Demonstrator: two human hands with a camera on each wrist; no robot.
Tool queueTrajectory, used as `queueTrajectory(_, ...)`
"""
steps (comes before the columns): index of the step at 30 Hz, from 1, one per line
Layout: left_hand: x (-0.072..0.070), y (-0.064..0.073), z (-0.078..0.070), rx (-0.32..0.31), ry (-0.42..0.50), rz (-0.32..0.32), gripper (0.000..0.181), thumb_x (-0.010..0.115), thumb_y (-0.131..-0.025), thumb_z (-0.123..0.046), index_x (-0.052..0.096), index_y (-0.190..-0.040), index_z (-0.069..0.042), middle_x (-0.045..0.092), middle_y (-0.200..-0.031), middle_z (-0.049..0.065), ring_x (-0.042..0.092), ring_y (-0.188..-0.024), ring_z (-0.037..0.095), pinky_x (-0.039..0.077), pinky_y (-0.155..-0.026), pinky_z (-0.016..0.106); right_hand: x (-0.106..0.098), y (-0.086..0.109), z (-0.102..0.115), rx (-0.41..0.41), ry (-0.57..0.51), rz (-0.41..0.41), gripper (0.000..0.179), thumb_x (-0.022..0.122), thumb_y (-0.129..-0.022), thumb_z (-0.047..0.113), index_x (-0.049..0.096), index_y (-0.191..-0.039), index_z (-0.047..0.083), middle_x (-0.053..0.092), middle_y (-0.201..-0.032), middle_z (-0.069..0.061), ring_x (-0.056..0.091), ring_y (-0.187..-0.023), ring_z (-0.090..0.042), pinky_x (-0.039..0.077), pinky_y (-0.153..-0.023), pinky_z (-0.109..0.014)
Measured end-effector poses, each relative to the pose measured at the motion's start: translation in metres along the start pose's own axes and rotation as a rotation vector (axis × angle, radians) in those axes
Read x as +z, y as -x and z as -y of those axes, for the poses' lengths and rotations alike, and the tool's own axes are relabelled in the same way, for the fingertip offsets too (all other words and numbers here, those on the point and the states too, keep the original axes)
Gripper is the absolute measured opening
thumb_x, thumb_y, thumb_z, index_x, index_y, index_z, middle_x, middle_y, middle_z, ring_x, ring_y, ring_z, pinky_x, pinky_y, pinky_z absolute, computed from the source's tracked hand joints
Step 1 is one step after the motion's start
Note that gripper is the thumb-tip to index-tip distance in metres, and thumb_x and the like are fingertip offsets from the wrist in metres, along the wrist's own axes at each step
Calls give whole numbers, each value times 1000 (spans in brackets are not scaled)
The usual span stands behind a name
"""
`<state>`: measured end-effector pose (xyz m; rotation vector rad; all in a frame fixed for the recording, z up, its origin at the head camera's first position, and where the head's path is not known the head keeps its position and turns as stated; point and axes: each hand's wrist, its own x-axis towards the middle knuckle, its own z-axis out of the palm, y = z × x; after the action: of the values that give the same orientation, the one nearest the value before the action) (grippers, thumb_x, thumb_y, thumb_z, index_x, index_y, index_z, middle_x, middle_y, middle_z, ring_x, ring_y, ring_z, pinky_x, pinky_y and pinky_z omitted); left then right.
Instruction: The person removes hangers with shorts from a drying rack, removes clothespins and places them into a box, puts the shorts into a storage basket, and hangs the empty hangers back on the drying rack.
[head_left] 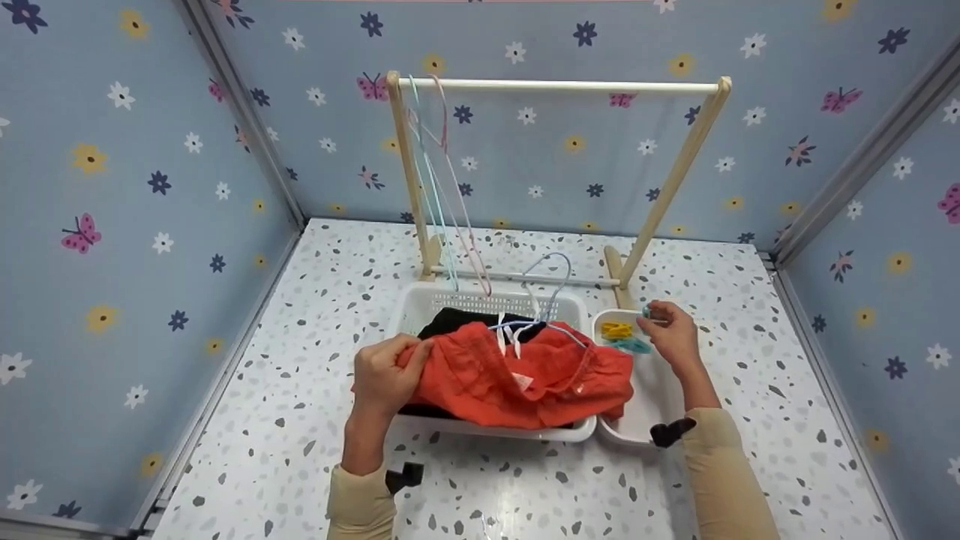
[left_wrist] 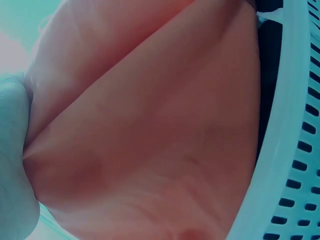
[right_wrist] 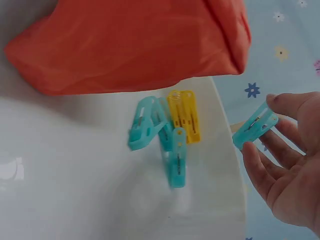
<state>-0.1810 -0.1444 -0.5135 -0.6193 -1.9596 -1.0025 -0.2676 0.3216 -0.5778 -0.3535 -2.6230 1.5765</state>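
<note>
An orange-red garment (head_left: 480, 386) with a white label hangs on a blue hanger (head_left: 555, 254), spread over the white basket. My left hand (head_left: 386, 375) pinches its left edge between thumb and fingers; the left wrist view is mostly filled by the cloth (left_wrist: 150, 130). At the right, my right hand (head_left: 675, 341) holds a teal clothespin (right_wrist: 255, 124) between thumb and fingertips, above the far edge of a white tray (head_left: 637, 397). In that tray lie several teal clothespins (right_wrist: 178, 162) and yellow clothespins (right_wrist: 184, 115).
The perforated white basket (head_left: 487, 431) also contains black cloth (head_left: 450, 321). Behind it stands a wooden rack with a white rod (head_left: 562, 86). A light-blue hanger (head_left: 431, 180) and a pink hanger (head_left: 459, 195) hang at its left end. Patterned walls enclose the speckled table (head_left: 285, 360).
</note>
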Motion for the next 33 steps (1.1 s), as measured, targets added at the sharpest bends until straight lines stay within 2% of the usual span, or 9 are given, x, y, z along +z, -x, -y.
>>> queueTrajectory(5, -2, 0, -1, -47, -1, 7, 18, 75, -84, -17, 68, -68, -10, 62, -61, -2, 55, -49, 12, 44, -46, 30, 7, -5, -8, 34, 31, 20, 43, 66, -92, 11, 54, -132, -1, 58, -126, -21, 56, -116, -33, 45, -95, -42)
queueTrajectory(9, -2, 2, -1, -79, -2, 8, 19, 75, -84, -17, 68, -68, -10, 63, -61, -2, 55, -50, 13, 44, -46, 32, 9, -8, -11, 57, 71, 39, 43, 64, -93, 10, 53, -133, 0, 56, -129, -21, 53, -119, -34, 42, -99, -44)
queueTrajectory(15, -2, 3, 0, -62, -1, -3, 18, 76, -83, -15, 68, -68, -11, 62, -60, -3, 55, -49, 12, 44, -46, 31, 8, -11, -12, 67, 138, 66, 45, 64, -92, 8, 51, -135, 0, 54, -131, -20, 51, -121, -35, 41, -100, -46)
queueTrajectory(27, 0, 1, 2, -51, 10, -9, 20, 75, -84, -16, 67, -67, -11, 61, -60, -2, 54, -49, 12, 43, -46, 30, 3, -12, -5, 63, 128, 69, 34, 59, -96, 14, 57, -128, 1, 57, -126, -19, 53, -115, -33, 43, -97, -45)
queueTrajectory(30, 0, 2, 1, -69, 7, -6, 20, 75, -84, -17, 67, -67, -11, 62, -60, -2, 55, -50, 12, 45, -47, 32, 3, -10, -3, 51, 116, 57, 33, 59, -97, 16, 58, -127, 1, 58, -124, -19, 54, -114, -32, 44, -96, -44)
queueTrajectory(33, -1, 3, 0, -90, 6, 1, 20, 75, -84, -18, 68, -67, -11, 63, -61, -1, 57, -51, 13, 46, -48, 33, 4, -9, -1, -1, 98, 27, 31, 60, -96, 14, 60, -123, -2, 61, -118, -20, 56, -109, -32, 45, -94, -44)
